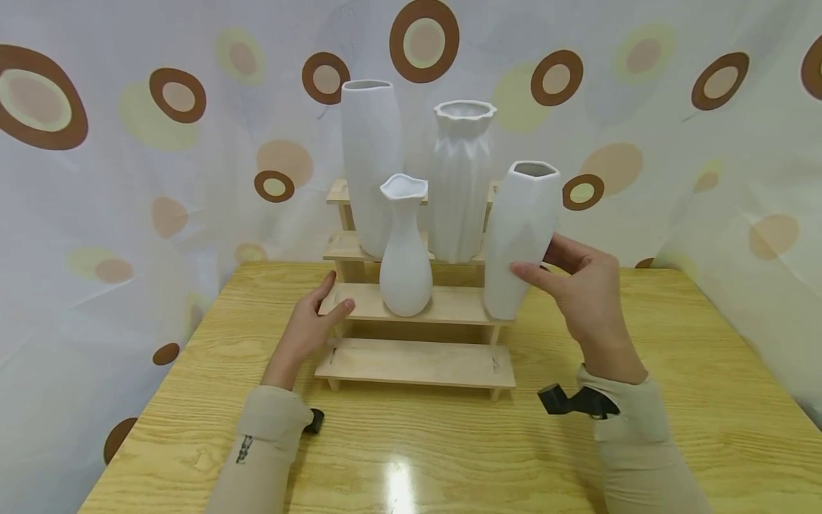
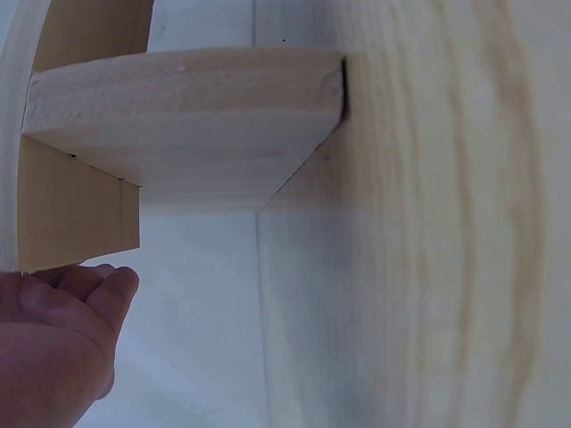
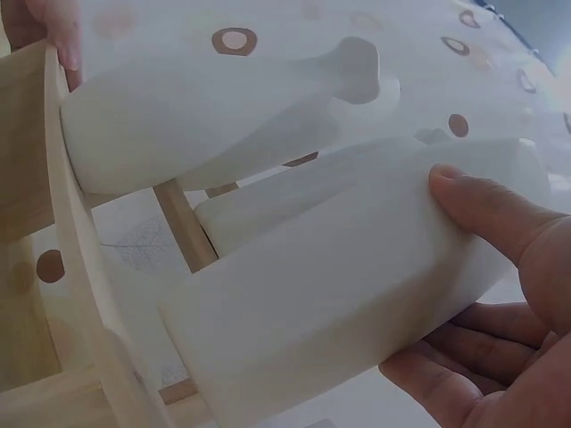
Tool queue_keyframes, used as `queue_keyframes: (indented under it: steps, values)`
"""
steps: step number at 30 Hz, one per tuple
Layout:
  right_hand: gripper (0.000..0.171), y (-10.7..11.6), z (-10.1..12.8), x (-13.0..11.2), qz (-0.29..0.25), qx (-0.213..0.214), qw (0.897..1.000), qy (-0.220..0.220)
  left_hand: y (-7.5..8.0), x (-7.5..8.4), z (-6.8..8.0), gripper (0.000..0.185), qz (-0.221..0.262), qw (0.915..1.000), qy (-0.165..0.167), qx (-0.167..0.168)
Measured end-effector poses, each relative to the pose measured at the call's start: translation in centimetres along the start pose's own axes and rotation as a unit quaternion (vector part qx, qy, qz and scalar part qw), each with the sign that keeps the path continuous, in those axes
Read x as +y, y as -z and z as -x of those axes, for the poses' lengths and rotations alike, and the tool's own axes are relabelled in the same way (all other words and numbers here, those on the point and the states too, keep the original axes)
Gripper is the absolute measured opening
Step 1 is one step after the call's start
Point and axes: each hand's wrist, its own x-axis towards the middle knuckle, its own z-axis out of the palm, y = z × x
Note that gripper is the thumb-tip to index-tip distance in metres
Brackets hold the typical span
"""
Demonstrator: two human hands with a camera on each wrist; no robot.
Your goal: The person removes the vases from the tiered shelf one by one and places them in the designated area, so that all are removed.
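Head view: right hand (image 1: pixel 581 285) grips the faceted white vase (image 1: pixel 521 239), thumb in front, fingers behind. Its base sits at the right end of the second step of the wooden stepped stand (image 1: pixel 417 360), tilted slightly left. Left hand (image 1: pixel 315 321) rests relaxed on that step's left end, likely bracing the stand. Necked vase (image 1: pixel 404 250) stands mid-step; two tall vases behind, higher up. The stand sits toward the table's (image 1: pixel 706 428) far edge.

Left wrist: fingertips (image 2: pixel 98 285) loose against a step's end, holding nothing.

Right wrist: thumb (image 3: pixel 491 209) flat on the vase wall (image 3: pixel 357 285), fingers curled beneath.
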Motion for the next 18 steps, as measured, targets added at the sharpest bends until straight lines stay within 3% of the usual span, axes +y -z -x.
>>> queue_keyframes:
  steps: [18]
  values:
    - [0.053, 1.8, -0.2, -0.4, -0.096, 0.026, 0.995, 0.009, 0.0, -0.1, -0.1, 0.079, 0.007, 1.0000, 0.000, -0.005]
